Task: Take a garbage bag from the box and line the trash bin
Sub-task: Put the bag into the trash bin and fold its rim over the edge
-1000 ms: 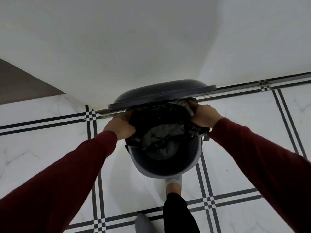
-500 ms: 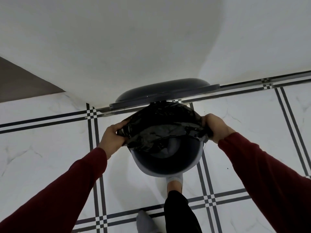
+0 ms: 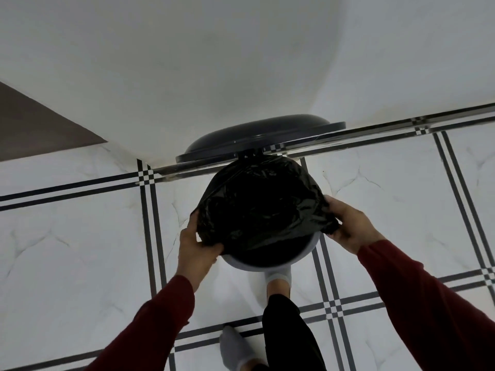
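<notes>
Black garbage bag (image 3: 257, 207) spread over mouth of round trash bin (image 3: 267, 259); far and side rim covered, near rim bare. Left hand (image 3: 197, 245) grasping bag edge at near-left of bin. Right hand (image 3: 351, 223) grasping bag edge at right of bin. Bin lid (image 3: 257, 137) raised, far side, against white wall (image 3: 214, 62). Bin on white tile floor (image 3: 67, 250) with dark stripe lines. Socked foot (image 3: 278, 279) at near base of bin. Dark red sleeves on both arms.

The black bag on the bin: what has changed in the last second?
Both hands, left hand and right hand, drew the garbage bag edge toward the near bin rim, covering more of the opening. The lid stays open; both grips hold.
</notes>
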The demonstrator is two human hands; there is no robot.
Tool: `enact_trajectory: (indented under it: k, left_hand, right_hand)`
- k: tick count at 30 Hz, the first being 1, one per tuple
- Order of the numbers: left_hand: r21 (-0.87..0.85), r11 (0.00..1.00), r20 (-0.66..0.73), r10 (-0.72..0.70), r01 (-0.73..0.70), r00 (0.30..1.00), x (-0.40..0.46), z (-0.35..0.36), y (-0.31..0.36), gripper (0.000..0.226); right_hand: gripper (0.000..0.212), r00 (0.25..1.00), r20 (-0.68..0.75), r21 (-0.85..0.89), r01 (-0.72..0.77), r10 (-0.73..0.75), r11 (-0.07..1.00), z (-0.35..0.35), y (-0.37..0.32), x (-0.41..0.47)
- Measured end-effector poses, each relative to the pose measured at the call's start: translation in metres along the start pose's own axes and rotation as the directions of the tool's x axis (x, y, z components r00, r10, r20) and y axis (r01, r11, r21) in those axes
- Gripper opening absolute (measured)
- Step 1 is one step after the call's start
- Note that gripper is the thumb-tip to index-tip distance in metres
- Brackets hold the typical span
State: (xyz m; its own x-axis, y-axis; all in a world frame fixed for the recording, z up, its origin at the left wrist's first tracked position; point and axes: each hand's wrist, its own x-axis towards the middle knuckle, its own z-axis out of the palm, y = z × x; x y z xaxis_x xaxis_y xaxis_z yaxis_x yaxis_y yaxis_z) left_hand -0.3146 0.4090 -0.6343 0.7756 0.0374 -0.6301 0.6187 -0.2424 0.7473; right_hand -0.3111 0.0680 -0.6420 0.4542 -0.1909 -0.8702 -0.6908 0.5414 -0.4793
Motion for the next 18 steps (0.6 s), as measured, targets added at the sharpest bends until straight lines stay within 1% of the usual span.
enact_trajectory:
  k: [3, 5, 6, 8, 10, 11, 12, 13, 15, 16, 18]
  left_hand:
    - [0.009, 0.999, -0.084, -0.038, 0.038, 0.996, -0.008, 0.007, -0.004, 0.087]
    - [-0.005, 0.998, -0.141, -0.056, 0.056, 0.988, -0.016, 0.009, -0.011, 0.084]
    - [-0.014, 0.998, -0.171, -0.065, 0.063, 0.983, -0.021, 0.01, -0.016, 0.08]
    - [-0.03, 0.997, -0.252, -0.081, 0.075, 0.964, -0.03, 0.013, -0.026, 0.065]
    - [0.001, 0.997, -0.341, -0.069, 0.074, 0.938, -0.038, 0.015, -0.033, 0.044]
    - [0.014, 0.997, -0.363, -0.062, 0.072, 0.93, -0.04, 0.017, -0.034, 0.037]
    - [0.015, 0.997, -0.374, -0.063, 0.074, 0.925, -0.04, 0.018, -0.036, 0.033]
    - [0.006, 0.997, -0.378, -0.073, 0.082, 0.923, -0.04, 0.02, -0.037, 0.031]
    - [-0.014, 0.996, -0.376, -0.085, 0.086, 0.923, -0.037, 0.023, -0.038, 0.028]
    - [-0.006, 0.996, -0.372, -0.085, 0.089, 0.924, -0.036, 0.025, -0.039, 0.028]
    - [0.014, 0.994, -0.345, -0.099, 0.11, 0.934, -0.036, 0.027, -0.041, 0.03]
  right_hand:
    - [0.027, 0.983, -0.088, -0.254, 0.137, -0.164, 0.958, -0.006, 0.011, -0.007]
    - [0.021, 0.945, -0.168, -0.412, 0.191, -0.28, 0.891, -0.007, 0.019, -0.008]
    - [0.016, 0.92, -0.204, -0.505, 0.194, -0.334, 0.841, -0.008, 0.023, -0.009]
    - [0.007, 0.873, -0.245, -0.646, 0.178, -0.422, 0.742, -0.008, 0.03, -0.012]
    - [0.004, 0.849, -0.268, -0.686, 0.164, -0.455, 0.709, -0.007, 0.035, -0.013]
    - [0.006, 0.855, -0.279, -0.68, 0.146, -0.438, 0.718, -0.006, 0.035, -0.012]
    - [0.007, 0.876, -0.281, -0.658, 0.121, -0.391, 0.744, -0.005, 0.035, -0.011]
    - [0.008, 0.908, -0.272, -0.603, 0.096, -0.317, 0.792, -0.002, 0.033, -0.009]
    - [0.011, 0.962, -0.239, -0.432, 0.019, -0.135, 0.902, 0.005, 0.025, -0.008]
    - [0.013, 0.972, -0.228, -0.361, -0.028, -0.059, 0.932, 0.007, 0.02, -0.009]
    - [0.009, 0.982, -0.184, -0.286, -0.088, 0.036, 0.954, 0.007, 0.015, -0.013]
